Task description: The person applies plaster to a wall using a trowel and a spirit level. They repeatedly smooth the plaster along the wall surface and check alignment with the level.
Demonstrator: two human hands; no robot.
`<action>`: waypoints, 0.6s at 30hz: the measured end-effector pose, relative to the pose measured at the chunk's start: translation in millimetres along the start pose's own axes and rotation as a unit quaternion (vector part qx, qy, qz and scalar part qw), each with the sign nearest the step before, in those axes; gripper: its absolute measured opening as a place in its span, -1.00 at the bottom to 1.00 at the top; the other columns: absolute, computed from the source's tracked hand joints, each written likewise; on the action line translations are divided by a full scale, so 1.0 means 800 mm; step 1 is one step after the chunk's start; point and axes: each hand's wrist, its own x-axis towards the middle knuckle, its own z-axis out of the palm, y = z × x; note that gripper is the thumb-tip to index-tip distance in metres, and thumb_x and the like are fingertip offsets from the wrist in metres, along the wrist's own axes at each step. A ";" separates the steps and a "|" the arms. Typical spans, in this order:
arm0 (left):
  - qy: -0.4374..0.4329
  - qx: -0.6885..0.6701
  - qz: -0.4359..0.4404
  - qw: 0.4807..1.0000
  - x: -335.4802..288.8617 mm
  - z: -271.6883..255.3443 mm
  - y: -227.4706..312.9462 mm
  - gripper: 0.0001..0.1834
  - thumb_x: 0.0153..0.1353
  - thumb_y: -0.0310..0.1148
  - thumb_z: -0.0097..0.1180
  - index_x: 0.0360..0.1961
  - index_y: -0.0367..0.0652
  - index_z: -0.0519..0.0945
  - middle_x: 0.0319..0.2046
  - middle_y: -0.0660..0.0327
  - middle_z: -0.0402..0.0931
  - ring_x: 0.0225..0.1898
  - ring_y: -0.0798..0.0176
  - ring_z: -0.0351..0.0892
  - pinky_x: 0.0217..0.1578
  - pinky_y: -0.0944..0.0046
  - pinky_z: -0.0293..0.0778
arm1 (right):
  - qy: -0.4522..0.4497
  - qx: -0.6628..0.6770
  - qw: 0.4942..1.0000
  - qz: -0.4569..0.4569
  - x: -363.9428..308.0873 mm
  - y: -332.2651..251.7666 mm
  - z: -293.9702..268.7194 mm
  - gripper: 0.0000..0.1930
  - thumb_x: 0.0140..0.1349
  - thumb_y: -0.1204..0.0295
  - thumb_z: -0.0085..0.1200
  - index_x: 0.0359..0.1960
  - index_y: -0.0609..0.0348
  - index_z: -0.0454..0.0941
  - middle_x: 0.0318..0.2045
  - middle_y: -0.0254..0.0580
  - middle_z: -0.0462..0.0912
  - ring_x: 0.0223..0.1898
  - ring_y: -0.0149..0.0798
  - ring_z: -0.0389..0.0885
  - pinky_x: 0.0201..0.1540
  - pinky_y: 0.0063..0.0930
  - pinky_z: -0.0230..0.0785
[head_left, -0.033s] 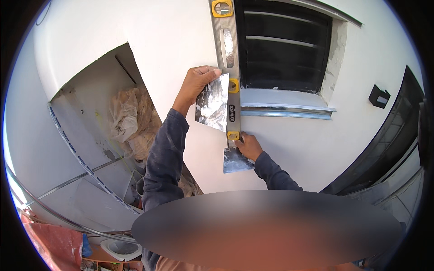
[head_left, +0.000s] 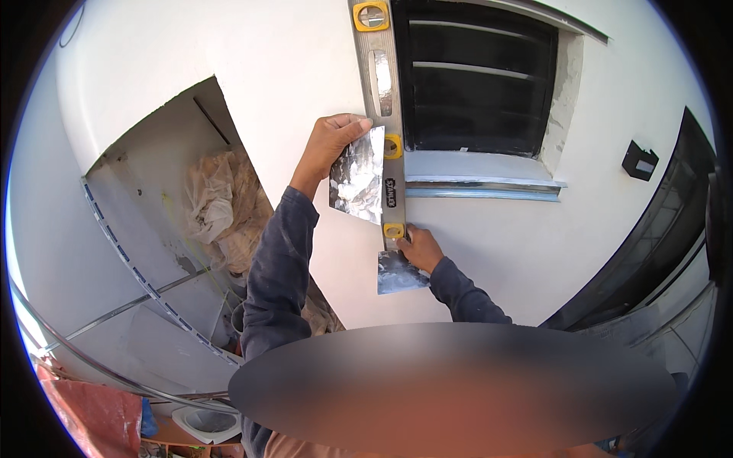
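Observation:
Upright against the white wall stands a long grey spirit level [head_left: 395, 208] with yellow vial frames, close to the left side of the window. My left hand [head_left: 336, 143] is closed at the level's left edge, with the thumb near the top of a broad putty knife [head_left: 356, 175]. That blade is smeared with white filler and hangs down beside the level. Lower down, my right hand [head_left: 421, 248] is closed at the level's bottom end. A second putty knife [head_left: 401, 273], also smeared, sticks out below it. Both knives' handles are hidden.
A dark louvred window [head_left: 481, 88] with a projecting sill [head_left: 482, 189] lies right of the level. Farther right is a small black wall box [head_left: 640, 161]. An opening at left holds crumpled plastic sheeting [head_left: 221, 202]. A metal rail [head_left: 99, 370] curves along the lower left.
The view has shifted very slightly. Both hands, the spirit level and the putty knives keep the same arrangement.

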 end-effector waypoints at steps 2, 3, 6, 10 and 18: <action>0.015 0.002 -0.010 1.000 -0.002 0.001 -0.001 -0.68 0.24 -0.25 0.32 -0.23 -0.36 0.69 -0.46 0.24 0.66 -0.53 0.49 0.59 -0.49 0.50 0.52 | -0.006 -0.003 1.000 0.001 -0.003 -0.003 -0.001 -0.65 0.21 0.31 0.10 -0.16 0.42 0.53 -0.38 0.37 0.63 -0.26 0.33 0.62 -0.13 0.03 0.45; 0.010 0.005 -0.003 1.000 -0.003 0.001 -0.002 -0.67 0.25 -0.24 0.30 -0.22 -0.36 0.68 -0.46 0.23 0.66 -0.53 0.48 0.59 -0.49 0.50 0.52 | -0.009 -0.002 1.000 0.005 -0.004 -0.004 -0.001 -0.65 0.20 0.31 0.10 -0.16 0.42 0.53 -0.38 0.37 0.63 -0.25 0.33 0.62 -0.13 0.04 0.45; 0.008 0.009 0.002 1.000 -0.001 0.000 -0.002 -0.65 0.26 -0.22 0.27 -0.21 -0.38 0.66 -0.45 0.21 0.65 -0.55 0.46 0.60 -0.48 0.48 0.54 | -0.013 -0.002 1.000 0.008 -0.002 -0.004 -0.002 -0.65 0.20 0.30 0.10 -0.16 0.42 0.53 -0.37 0.37 0.63 -0.25 0.33 0.62 -0.13 0.04 0.45; 0.005 0.010 0.011 1.000 0.003 -0.001 0.000 -0.65 0.26 -0.21 0.28 -0.22 -0.37 0.66 -0.46 0.21 0.65 -0.55 0.46 0.60 -0.49 0.48 0.54 | -0.004 -0.006 1.000 -0.001 0.005 0.001 -0.001 -0.64 0.20 0.29 0.10 -0.17 0.43 0.53 -0.38 0.39 0.62 -0.25 0.34 0.61 -0.12 0.05 0.45; 0.000 0.008 0.015 1.000 0.001 -0.001 0.003 -0.63 0.24 -0.18 0.31 -0.22 -0.35 0.67 -0.46 0.22 0.65 -0.52 0.46 0.61 -0.45 0.46 0.55 | -0.006 0.010 1.000 -0.018 0.010 0.013 0.007 -0.63 0.20 0.29 0.11 -0.16 0.45 0.52 -0.37 0.41 0.62 -0.25 0.35 0.61 -0.12 0.03 0.46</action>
